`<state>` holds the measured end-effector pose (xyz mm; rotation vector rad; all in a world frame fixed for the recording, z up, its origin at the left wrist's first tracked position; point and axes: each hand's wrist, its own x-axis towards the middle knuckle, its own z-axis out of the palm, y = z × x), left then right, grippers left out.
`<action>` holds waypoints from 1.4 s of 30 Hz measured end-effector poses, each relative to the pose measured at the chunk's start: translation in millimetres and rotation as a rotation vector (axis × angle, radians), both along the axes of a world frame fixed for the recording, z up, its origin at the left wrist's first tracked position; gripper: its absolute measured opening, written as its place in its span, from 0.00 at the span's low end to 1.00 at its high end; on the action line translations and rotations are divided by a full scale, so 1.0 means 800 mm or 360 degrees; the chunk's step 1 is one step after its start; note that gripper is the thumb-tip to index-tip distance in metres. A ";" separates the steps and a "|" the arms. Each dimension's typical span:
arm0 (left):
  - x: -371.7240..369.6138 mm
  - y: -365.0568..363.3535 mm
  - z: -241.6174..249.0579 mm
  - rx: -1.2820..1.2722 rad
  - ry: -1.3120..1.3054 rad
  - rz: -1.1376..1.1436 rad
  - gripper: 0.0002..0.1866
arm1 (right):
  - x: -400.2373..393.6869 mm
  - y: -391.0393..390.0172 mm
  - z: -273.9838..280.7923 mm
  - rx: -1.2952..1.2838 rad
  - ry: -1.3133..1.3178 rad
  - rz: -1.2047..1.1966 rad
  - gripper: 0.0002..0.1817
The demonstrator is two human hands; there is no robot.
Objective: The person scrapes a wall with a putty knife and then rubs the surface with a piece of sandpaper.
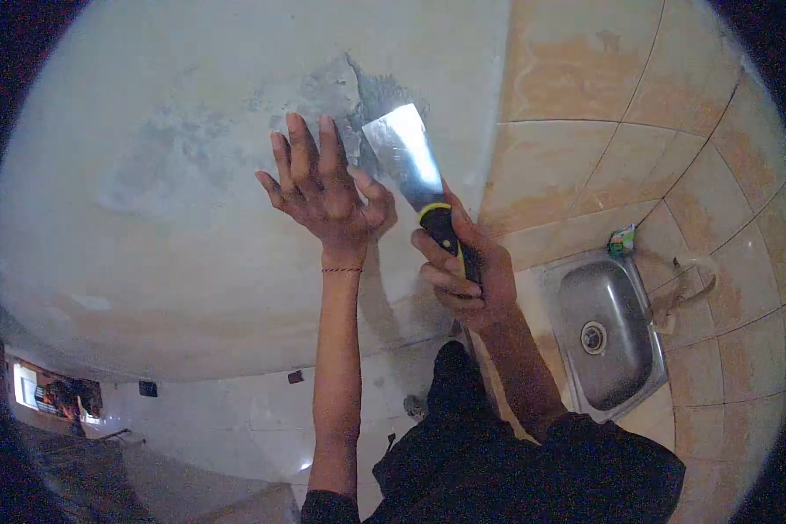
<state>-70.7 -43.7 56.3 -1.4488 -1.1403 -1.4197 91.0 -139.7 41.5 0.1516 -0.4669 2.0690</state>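
Bottom centre of the frame: dark sleeves (515,472), two bare forearms reaching up from them. Right of centre, right hand (465,275) wrapped tight round the black handle of a putty knife (415,170), yellow band just above the fist, wide shiny blade pointing up and left, tip against the wall. Just left of that, left hand (323,188) spread wide, fingers fanned, palm flat on the wall (148,218), holding nothing, thumb nearly touching the blade. Thin red string bracelet (341,270) round that wrist.

Behind both hands, pale plaster wall filling the upper left, with a rough grey scraped patch (323,92) right above the fingers and the blade, plus a fainter grey smudge further left.

Off to the right, tan tiles (568,157) covering the upper right of the frame, meeting the plaster in a straight edge. Lower right, steel sink (607,327) with a round drain, small green packet (621,240) on its upper rim, pale hose or tap bit (686,279) just right of it.

Far lower left, white tiled stretch and a bright little opening (52,393), too small to make out much.
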 end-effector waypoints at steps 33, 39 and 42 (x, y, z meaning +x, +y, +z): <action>-0.003 -0.001 -0.004 -0.0046 -0.0004 -0.0030 0.32 | -0.014 -0.031 0.067 -0.0284 0.0610 0.0290 0.11; -0.003 0.000 -0.003 -0.0002 -0.0012 -0.0042 0.32 | -0.013 -0.029 0.061 -0.0281 0.0539 0.0234 0.11; -0.002 -0.003 -0.001 -0.0017 -0.0006 -0.0022 0.32 | -0.010 -0.033 0.061 -0.0305 0.0649 0.0295 0.11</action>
